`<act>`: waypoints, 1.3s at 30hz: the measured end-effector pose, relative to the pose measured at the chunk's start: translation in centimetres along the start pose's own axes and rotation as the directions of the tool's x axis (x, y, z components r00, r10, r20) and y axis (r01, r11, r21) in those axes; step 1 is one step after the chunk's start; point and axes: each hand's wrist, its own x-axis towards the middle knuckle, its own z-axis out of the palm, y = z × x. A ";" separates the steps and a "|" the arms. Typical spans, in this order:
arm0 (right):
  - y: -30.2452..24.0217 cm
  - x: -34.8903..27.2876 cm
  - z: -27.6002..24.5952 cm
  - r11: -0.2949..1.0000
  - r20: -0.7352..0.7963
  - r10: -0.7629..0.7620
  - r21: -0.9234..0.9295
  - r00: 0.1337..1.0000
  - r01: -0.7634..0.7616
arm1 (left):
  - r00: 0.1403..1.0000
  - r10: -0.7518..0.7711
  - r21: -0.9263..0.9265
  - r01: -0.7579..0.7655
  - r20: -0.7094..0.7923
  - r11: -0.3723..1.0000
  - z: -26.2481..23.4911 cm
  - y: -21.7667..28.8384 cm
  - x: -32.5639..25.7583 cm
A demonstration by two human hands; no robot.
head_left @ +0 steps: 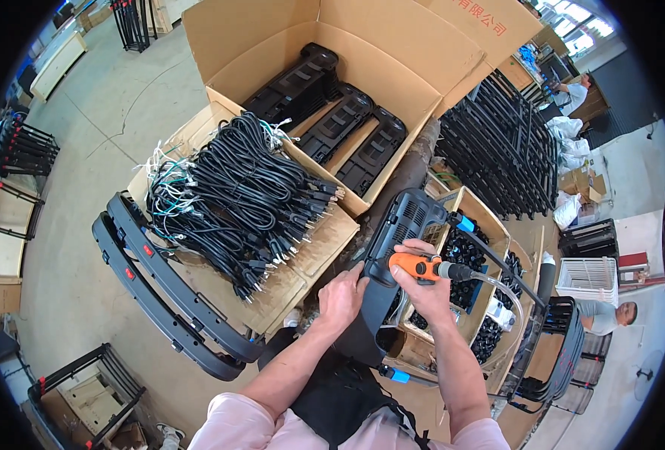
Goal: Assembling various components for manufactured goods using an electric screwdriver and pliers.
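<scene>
In front of me lies a long black plastic housing with vent slots (406, 219). My left hand (340, 300) is closed at its left edge, fingertips pressed on the rim. Wrapped in my right hand (430, 296) is an orange air screwdriver (409, 262), held over the housing; a clear hose (514, 296) trails from its dark coupling. The tool's tip is hidden. A black tubular frame (497, 262) adjoins the housing, with a blue piece (465, 223) near its upper end and another blue piece (400, 376) near its lower end.
Left of the housing, bundled black power cords (242, 187) lie on cardboard. Beyond them a large carton (272, 49) holds several black housings (338, 124). Two curved black rails (160, 292) lean at the left. Wooden bins (501, 240) of small black parts stand right. Two people appear far right.
</scene>
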 end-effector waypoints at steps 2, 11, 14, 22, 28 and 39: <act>0.1 0.3 0.1 1.000 0.011 -0.001 -0.011 1.000 0.001 | 1.000 0.003 -0.004 -0.003 -0.011 1.000 0.1 -0.1 0.0; 1.4 0.8 0.3 0.984 0.113 -0.071 -0.153 0.991 0.088 | 0.991 -0.130 -0.584 0.116 0.018 0.804 -0.5 -1.4 -2.5; 1.8 0.8 0.3 0.983 0.111 -0.070 -0.161 0.991 0.088 | 0.892 -0.035 -0.874 0.449 0.451 0.186 -1.1 -1.8 -5.5; 1.7 0.9 0.3 0.985 0.150 -0.111 -0.111 0.982 0.129 | 0.743 0.032 -0.742 0.663 0.668 0.098 1.3 -1.7 -9.8; 0.1 -2.3 0.1 0.989 -0.004 -0.151 -0.013 0.989 0.150 | 0.758 -0.053 -0.755 0.652 0.650 0.071 1.7 -1.7 -10.7; -0.1 -19.1 -3.2 0.984 -0.021 -0.029 0.173 0.999 0.032 | 0.705 -0.037 -0.668 0.651 0.708 -0.361 2.6 -1.8 -13.6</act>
